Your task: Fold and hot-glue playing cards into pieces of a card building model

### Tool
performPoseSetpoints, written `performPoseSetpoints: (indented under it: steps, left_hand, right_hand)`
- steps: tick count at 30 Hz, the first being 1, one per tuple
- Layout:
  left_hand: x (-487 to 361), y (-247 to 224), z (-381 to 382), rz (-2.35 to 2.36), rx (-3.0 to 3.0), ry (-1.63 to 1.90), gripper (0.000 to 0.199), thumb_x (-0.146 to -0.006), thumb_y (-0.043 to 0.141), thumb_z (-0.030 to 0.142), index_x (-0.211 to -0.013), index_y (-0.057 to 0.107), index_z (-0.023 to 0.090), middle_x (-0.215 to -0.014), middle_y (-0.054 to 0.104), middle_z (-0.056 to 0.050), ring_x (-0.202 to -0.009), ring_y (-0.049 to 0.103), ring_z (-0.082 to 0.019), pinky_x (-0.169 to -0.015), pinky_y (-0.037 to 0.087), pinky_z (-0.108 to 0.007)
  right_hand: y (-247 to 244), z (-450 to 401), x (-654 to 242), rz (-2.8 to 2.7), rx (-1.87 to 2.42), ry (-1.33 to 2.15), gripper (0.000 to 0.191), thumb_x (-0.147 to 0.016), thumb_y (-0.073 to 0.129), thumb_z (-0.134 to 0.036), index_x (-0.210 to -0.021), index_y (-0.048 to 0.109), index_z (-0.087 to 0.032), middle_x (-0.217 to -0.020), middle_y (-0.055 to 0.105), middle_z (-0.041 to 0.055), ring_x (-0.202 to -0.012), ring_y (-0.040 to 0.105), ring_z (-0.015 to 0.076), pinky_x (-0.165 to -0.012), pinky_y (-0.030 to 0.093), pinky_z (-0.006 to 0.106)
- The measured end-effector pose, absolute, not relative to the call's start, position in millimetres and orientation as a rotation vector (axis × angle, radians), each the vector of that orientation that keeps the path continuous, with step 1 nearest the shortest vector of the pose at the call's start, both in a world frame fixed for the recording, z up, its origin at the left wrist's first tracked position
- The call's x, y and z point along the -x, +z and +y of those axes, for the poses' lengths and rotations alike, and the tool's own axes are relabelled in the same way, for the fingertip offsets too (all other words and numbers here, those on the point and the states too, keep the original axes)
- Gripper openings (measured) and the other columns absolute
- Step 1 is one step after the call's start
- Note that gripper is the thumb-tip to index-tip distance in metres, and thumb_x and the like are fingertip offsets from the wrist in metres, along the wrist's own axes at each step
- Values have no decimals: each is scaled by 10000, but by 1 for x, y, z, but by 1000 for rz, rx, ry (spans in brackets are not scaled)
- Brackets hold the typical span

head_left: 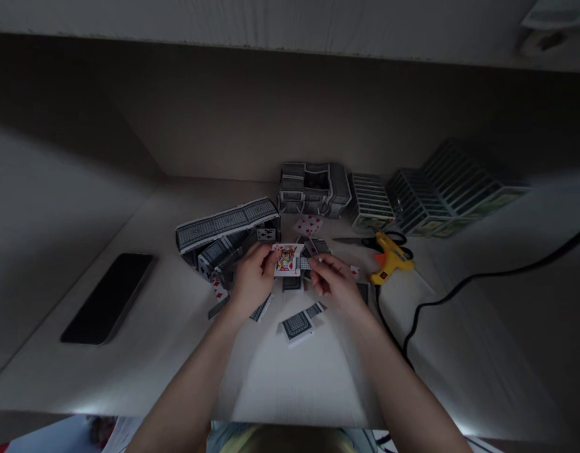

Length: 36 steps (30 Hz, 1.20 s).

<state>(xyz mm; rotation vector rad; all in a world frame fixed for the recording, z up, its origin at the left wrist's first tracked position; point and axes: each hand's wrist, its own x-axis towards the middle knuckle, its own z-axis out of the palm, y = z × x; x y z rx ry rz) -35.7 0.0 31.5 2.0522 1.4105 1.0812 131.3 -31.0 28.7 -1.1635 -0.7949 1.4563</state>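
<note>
In my left hand [256, 274], thumb on top, is a face card [286, 260] with its picture side up. The fingers of my right hand [331, 277] pinch a small patterned card piece [304, 263] at the face card's right edge. Just below the hands on the table lies a folded card piece [298, 324] with a dark patterned back. Behind my left hand stands a long structure made of cards [226, 225], with loose pieces in and around it. Red diamond cards [309, 224] lie behind the held card.
A yellow glue gun [390, 259] with a black cord [460, 284] and black-handled scissors [394, 240] lie at the right. A black phone [107, 298] is at the left. Card models [314, 187] and stacked boxes [426, 200] stand along the back.
</note>
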Motion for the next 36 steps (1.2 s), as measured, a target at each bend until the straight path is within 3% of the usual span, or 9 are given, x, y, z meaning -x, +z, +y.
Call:
performPoseSetpoints:
  steps: [19, 24, 28, 32, 36]
  left_hand:
    - [33, 32, -4, 1368, -2021, 1049, 169, -858, 434, 282, -813, 566, 185, -812, 590, -16, -779, 553, -132, -679, 427, -230]
    - [31, 27, -5, 1334, -1786, 979, 208, -842, 446, 349, -850, 574, 184, -767, 634, -5, -684, 570, -129, -620, 440, -228]
    - [28, 29, -6, 1170, -1566, 1006, 219, -809, 476, 343, -905, 583, 177, -865, 662, -21, -770, 595, -138, -672, 467, -233]
    - [30, 35, -6, 1061, -1444, 997, 207, -727, 514, 225, -891, 625, 168, -893, 674, -30, -833, 606, -155, -742, 472, -256]
    - [32, 35, -5, 906, -1190, 957, 268, -717, 443, 250, -836, 663, 153, -878, 685, -59, -809, 628, -194, -709, 491, -305]
  right_hand:
    - [34, -33, -132, -835, 1166, 1466, 262, -642, 679, -379, -722, 526, -182, -464, 540, -69, -326, 417, 53, -330, 312, 182]
    - [35, -33, -133, -831, 1162, 1484, 246, -643, 673, -362, -712, 517, -185, -465, 549, -59, -336, 437, 65, -338, 318, 191]
    - [35, -33, -135, -834, 1138, 1485, 226, -653, 665, -350, -692, 519, -182, -472, 556, -51, -340, 446, 68, -339, 317, 194]
    - [37, -34, -136, -833, 1138, 1464, 212, -657, 657, -336, -658, 513, -182, -455, 546, -53, -330, 438, 66, -335, 316, 191]
    - [38, -35, -136, -886, 1160, 1423, 201, -676, 631, -330, -633, 497, -187, -443, 536, -56, -324, 429, 65, -328, 304, 188]
